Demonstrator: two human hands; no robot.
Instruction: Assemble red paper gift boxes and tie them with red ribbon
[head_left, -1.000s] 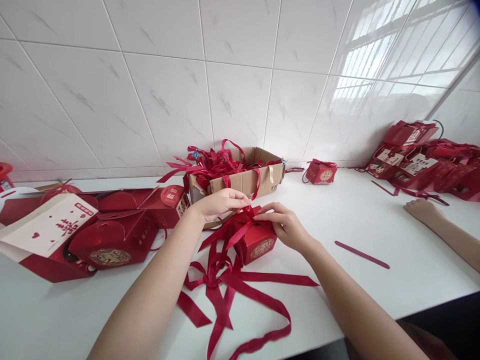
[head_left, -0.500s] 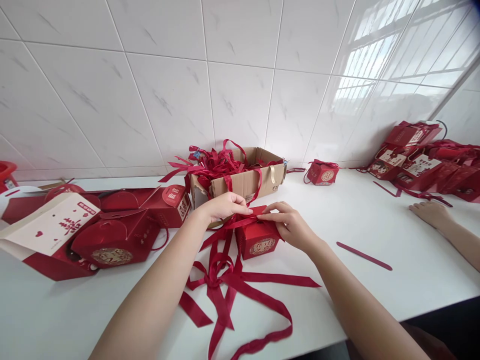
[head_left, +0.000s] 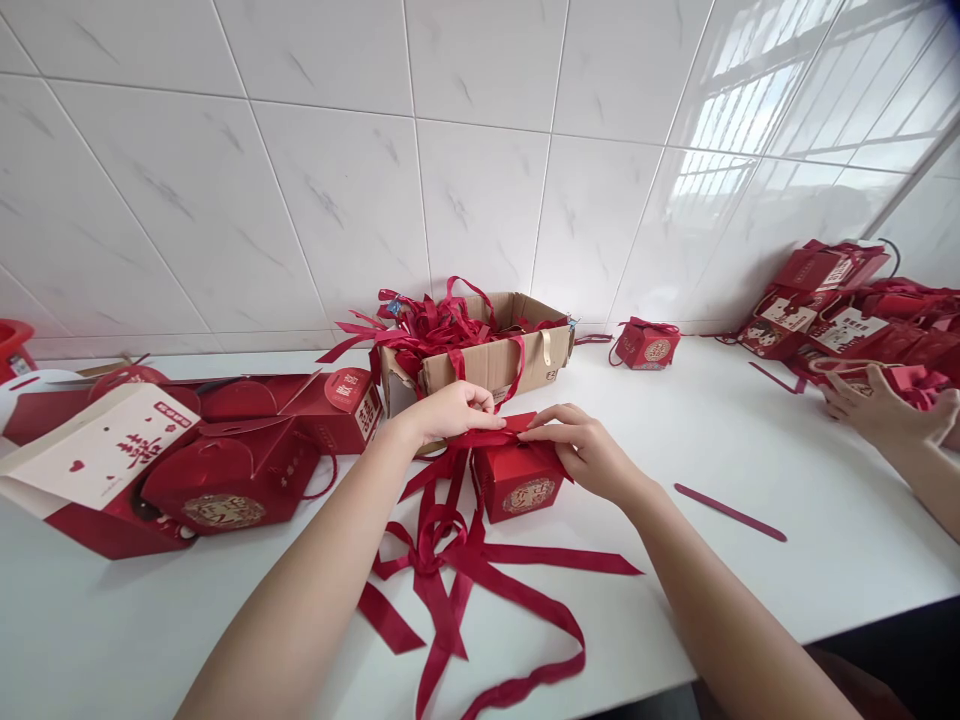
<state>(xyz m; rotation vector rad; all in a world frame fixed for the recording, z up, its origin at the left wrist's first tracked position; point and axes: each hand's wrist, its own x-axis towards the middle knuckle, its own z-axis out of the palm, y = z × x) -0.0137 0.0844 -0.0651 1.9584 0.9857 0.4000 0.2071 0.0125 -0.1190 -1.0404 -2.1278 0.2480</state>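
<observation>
A small red gift box [head_left: 521, 482] with a gold round emblem stands on the white table. Across its top runs a red ribbon [head_left: 486, 438]. My left hand [head_left: 457, 412] pinches this ribbon at the box's upper left. At the upper right, my right hand [head_left: 574, 440] has its fingers closed on the same ribbon. Loose dark red ribbons [head_left: 442, 560] lie tangled in front of the box. Behind my hands is a cardboard box [head_left: 499, 362] heaped with red ribbons.
Larger red boxes [head_left: 240, 470] fill the left side. One small box [head_left: 646, 345] stands by the wall, and a ribbon strip [head_left: 729, 512] lies at right. Another person's hands [head_left: 892, 405] are by stacked red boxes [head_left: 832, 270] at far right.
The other person's hand has lifted off the table and now touches the boxes and ribbon at far right, with a second hand partly showing. My hands have barely moved.
</observation>
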